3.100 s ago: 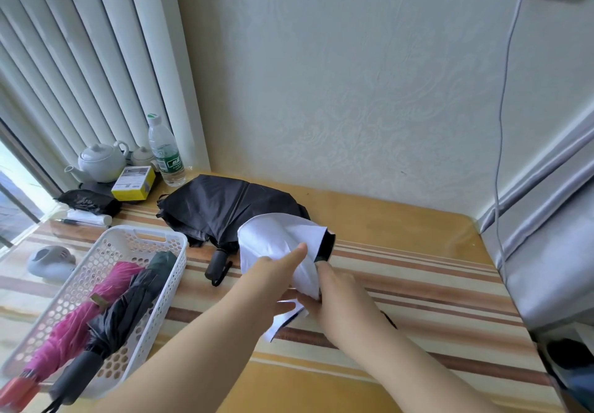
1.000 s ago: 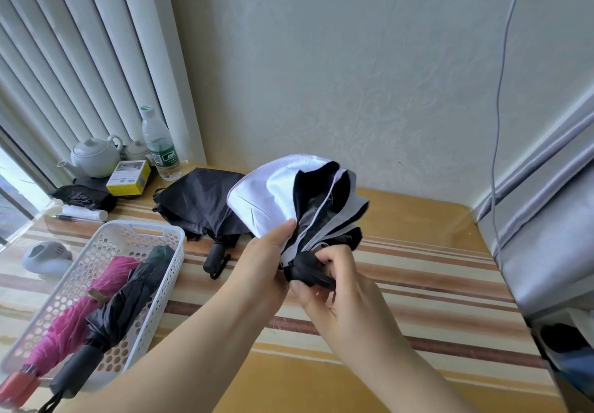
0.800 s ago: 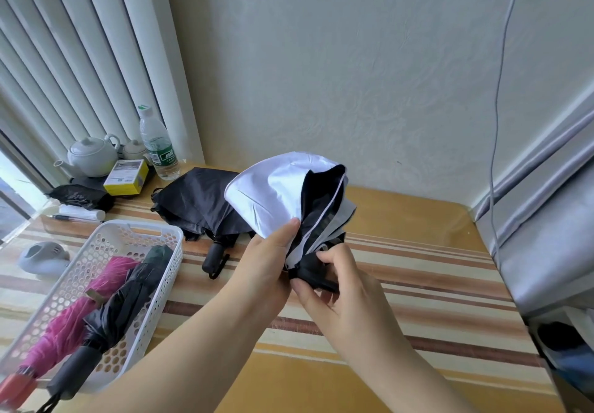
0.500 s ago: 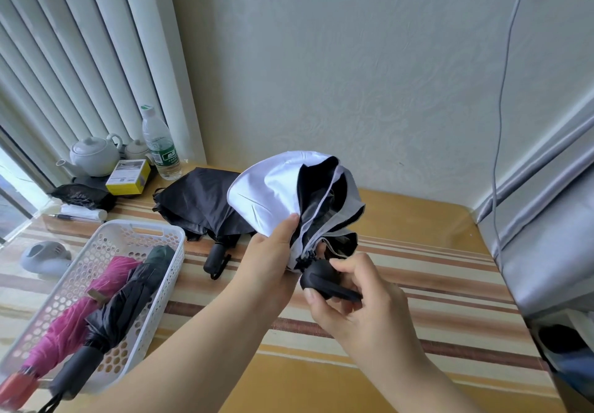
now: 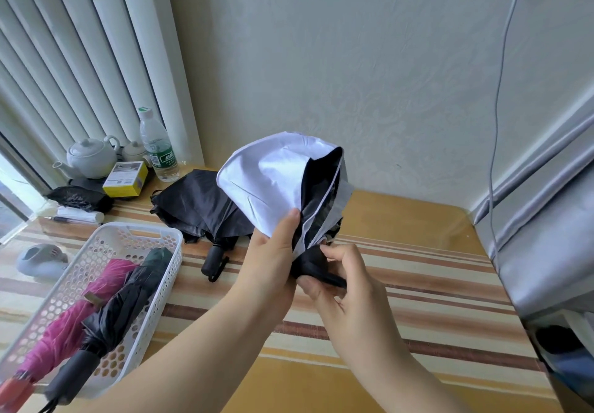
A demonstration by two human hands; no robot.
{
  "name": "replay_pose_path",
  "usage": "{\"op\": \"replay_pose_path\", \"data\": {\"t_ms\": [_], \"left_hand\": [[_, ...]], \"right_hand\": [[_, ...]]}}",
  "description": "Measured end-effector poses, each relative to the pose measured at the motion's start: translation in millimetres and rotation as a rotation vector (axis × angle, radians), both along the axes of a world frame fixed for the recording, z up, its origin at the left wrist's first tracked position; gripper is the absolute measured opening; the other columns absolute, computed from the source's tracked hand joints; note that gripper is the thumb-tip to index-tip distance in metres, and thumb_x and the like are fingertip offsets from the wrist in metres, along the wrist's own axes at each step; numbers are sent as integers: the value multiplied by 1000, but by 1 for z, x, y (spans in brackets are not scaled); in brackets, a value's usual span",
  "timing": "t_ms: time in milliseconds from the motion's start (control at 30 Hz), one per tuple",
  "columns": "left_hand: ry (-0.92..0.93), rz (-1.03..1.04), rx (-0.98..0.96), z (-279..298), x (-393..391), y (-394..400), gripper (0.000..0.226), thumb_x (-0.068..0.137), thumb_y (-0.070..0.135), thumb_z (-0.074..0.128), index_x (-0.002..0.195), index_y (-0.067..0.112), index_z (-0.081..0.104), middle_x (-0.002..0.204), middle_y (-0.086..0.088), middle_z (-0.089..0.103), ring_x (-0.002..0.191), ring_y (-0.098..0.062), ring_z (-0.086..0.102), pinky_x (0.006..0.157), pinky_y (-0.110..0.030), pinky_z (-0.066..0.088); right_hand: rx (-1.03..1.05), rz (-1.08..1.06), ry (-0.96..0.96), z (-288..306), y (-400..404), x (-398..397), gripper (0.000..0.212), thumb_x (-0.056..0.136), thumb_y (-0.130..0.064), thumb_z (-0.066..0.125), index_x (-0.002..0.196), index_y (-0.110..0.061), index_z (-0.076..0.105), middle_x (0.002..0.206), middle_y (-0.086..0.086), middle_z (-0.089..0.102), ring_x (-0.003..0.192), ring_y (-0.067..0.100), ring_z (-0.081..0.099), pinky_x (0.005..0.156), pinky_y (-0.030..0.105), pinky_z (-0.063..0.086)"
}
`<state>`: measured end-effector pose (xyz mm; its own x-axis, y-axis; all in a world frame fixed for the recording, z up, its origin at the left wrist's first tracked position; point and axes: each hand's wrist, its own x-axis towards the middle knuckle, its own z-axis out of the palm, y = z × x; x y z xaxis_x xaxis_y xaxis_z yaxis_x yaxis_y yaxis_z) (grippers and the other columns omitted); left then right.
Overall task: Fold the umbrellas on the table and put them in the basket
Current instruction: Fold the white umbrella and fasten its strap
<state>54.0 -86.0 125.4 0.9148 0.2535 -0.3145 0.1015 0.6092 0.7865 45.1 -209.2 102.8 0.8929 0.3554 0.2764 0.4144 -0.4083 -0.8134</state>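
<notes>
A: From the head view, what's different from half a second back?

B: The right hand [image 5: 345, 287] has closed in again on the black handle end of the white umbrella [image 5: 266, 184]; its canopy is more gathered, so the folding is advancing but unfinished.

A: And the fingers?

B: The left hand [image 5: 273, 252] is clenched round the canopy's gathered base, thumb pressed on the white cloth. The right fingers [image 5: 334, 253] curl round the handle, grasping it.

A: Where is everything?

B: The white umbrella is held above the counter [image 5: 401, 287], near its middle. A black umbrella [image 5: 196, 203] lies unfolded towards the back edge. The basket [image 5: 151, 297] at the left edge holds two folded ones.
</notes>
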Motion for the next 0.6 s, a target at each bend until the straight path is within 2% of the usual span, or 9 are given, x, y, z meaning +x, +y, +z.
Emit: {"op": "replay_pose_path", "data": {"t_ms": [67,133,233,300,367,433,467,533,600], "left_hand": [[-4,-21,14,-2,0,2,32,96,22,52,125,8,57,112,-17,68,104,-35,65,96,-52,49],[-25,-49,43,-4,0,5,31,96,21,53,124,10,57,110,-16,69,100,-34,67,91,-48,52],[-42,-61,100,-12,-1,12,38,90,22,62,126,12,56,106,-15,69,88,-32,68,73,-41,56],[-51,-56,176,-19,-2,15,48,81,25,66,127,18,53,108,-15,68,89,-31,67,70,-41,54],[-64,-74,229,-22,-4,16,46,79,21,65,124,24,54,107,-25,63,85,-35,62,70,-44,51],[-85,-128,278,-25,-6,14,39,79,13,63,117,22,58,101,-32,59,79,-34,59,66,-44,47],[-101,-153,306,-27,-8,13,36,78,11,62,113,21,61,95,-29,62,77,-31,62,66,-41,50],[-126,-180,296,-29,-11,11,34,75,7,61,105,20,65,78,-13,67,67,-22,65,59,-29,52],[-133,-216,239,-32,-12,12,36,74,5,63,108,20,66,88,-14,71,77,-25,68,63,-32,56]], "right_hand": [[21,0,60,0,3,-3,32,83,-32,70,98,-42,43,101,-14,69,94,-9,62,74,2,43],[15,23,105,4,5,-2,33,83,-30,73,97,-39,44,96,-18,70,88,-7,64,71,6,46],[-175,32,101,11,0,4,37,73,-58,70,94,-33,52,76,-17,65,74,-1,62,62,18,48],[-240,-106,-113,16,-8,10,38,73,-64,61,84,-29,53,62,-13,49,63,4,51,55,19,41],[-163,-137,-380,27,-7,14,24,84,-46,58,88,-22,58,74,-19,46,70,0,47,63,15,40],[-175,-66,-539,32,2,22,25,89,-30,54,103,-14,66,97,-6,58,91,10,53,83,20,43],[-229,-26,-571,34,8,28,31,90,-30,52,112,-13,66,108,0,61,100,15,52,91,23,41],[-374,55,-427,33,19,43,42,93,-37,46,128,-18,60,130,0,57,120,16,47,104,28,36],[-460,133,-166,24,20,53,47,98,-40,44,143,-24,45,149,-7,40,138,9,33,114,23,25]]}}
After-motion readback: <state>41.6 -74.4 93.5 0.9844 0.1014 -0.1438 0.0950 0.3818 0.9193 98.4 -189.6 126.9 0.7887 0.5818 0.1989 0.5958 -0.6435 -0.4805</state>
